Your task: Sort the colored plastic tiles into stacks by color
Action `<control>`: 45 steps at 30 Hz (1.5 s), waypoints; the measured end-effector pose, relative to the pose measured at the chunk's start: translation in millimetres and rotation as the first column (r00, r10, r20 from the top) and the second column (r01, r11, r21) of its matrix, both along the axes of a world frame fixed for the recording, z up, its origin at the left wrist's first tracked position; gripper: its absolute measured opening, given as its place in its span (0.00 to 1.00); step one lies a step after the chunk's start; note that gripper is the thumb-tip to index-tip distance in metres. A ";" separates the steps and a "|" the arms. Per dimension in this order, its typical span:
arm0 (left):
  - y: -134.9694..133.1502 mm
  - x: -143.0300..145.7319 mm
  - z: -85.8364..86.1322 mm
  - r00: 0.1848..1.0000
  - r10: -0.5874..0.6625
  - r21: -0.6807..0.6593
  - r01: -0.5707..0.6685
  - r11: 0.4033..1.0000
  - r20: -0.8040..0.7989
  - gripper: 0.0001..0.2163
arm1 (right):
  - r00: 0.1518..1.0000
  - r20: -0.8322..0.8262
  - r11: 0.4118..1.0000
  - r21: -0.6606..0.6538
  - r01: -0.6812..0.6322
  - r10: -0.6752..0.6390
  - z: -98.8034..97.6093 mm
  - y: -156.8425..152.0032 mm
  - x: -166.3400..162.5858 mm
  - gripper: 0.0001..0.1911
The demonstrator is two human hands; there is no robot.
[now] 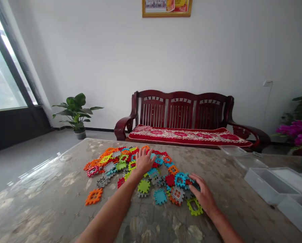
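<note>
A spread-out pile of interlocking plastic building tiles in orange, red, blue, green and grey lies on the table. My left hand (pixel 144 161) reaches over the far middle of the pile, fingers spread, with no tile visibly gripped. At the pile's right edge, my right hand (pixel 203 194) is open, its thumb and fingers apart beside a blue window tile (pixel 181 179). Whether its fingertips touch the tiles there is unclear. Close to that hand lie a green frame tile (pixel 194 206) and a grey window tile (pixel 177 193). An orange window tile (pixel 94 196) sits apart at the left.
Clear plastic bins (pixel 272 185) and transparent lids (pixel 249 162) stand on the right side of the patterned tablecloth (pixel 52 202). Purple flowers (pixel 299 130) are at the far right. Beyond the table are a wooden bench (pixel 180 111) and a potted plant (pixel 77 111).
</note>
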State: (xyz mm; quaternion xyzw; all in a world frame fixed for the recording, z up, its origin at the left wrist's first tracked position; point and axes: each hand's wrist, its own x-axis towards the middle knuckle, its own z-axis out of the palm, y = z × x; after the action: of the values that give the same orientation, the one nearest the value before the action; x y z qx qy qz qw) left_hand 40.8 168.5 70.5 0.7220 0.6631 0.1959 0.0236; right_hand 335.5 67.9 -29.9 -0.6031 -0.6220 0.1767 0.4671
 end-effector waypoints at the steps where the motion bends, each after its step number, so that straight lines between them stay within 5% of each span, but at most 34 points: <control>1: 8.6 -5.7 -2.6 1.000 0.002 -0.030 -0.002 1.000 -0.018 0.24 | 1.000 0.003 1.000 -0.004 0.001 -0.001 -1.4 1.4 0.0 0.23; 5: 10.9 -2.9 -23.5 0.999 0.003 -0.064 -0.007 0.998 -0.052 0.23 | 1.000 0.020 1.000 -0.010 -0.015 0.015 -6.1 6.2 1.7 0.22; 10: -19.7 45.2 -45.9 0.997 -0.019 0.030 0.021 0.999 -0.069 0.24 | 1.000 -0.020 0.999 -0.037 0.002 -0.003 -2.4 4.3 1.2 0.22; 16: -33.2 86.4 -35.4 0.976 -0.217 -0.027 0.217 0.976 0.011 0.23 | 0.988 -0.130 0.997 -0.025 0.075 -0.078 -0.4 -1.4 8.0 0.25; 20: 15.4 64.1 -10.5 0.985 -0.170 0.056 0.171 0.984 -0.029 0.24 | 0.974 -0.185 0.992 -0.021 0.127 -0.128 -2.7 -3.9 12.0 0.27; 27: 110.5 13.9 -8.7 0.990 -0.040 -0.224 0.009 0.975 -0.136 0.30 | 0.979 -0.164 0.992 -0.046 0.114 -0.120 0.7 -4.6 5.2 0.27; 31: 107.5 20.9 -23.0 0.988 -0.048 -0.276 0.006 0.961 -0.144 0.29 | 0.981 -0.153 0.992 -0.046 0.116 -0.122 -0.1 -4.0 4.7 0.26; 39: 38.5 68.2 -33.5 0.981 -0.174 -0.278 0.145 0.950 -0.084 0.31 | 0.985 -0.136 0.994 -0.055 0.097 -0.104 3.1 -5.3 6.8 0.25; 42: 36.7 51.5 -21.5 0.971 -0.234 -0.266 0.215 0.940 -0.041 0.27 | 0.981 -0.160 0.993 -0.069 0.099 -0.109 1.7 -6.6 8.9 0.26; 45: 61.4 -0.8 -1.0 0.993 -0.105 -0.201 0.093 0.975 -0.048 0.28 | 0.977 -0.176 0.991 -0.077 0.105 -0.117 -1.2 -6.8 11.2 0.27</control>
State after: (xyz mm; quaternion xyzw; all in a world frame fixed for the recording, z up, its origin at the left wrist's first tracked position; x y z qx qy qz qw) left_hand 40.0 229.9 69.4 0.7535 0.6430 0.1064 0.0858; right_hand 346.7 61.1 -31.1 -0.6339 -0.5363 0.2248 0.5099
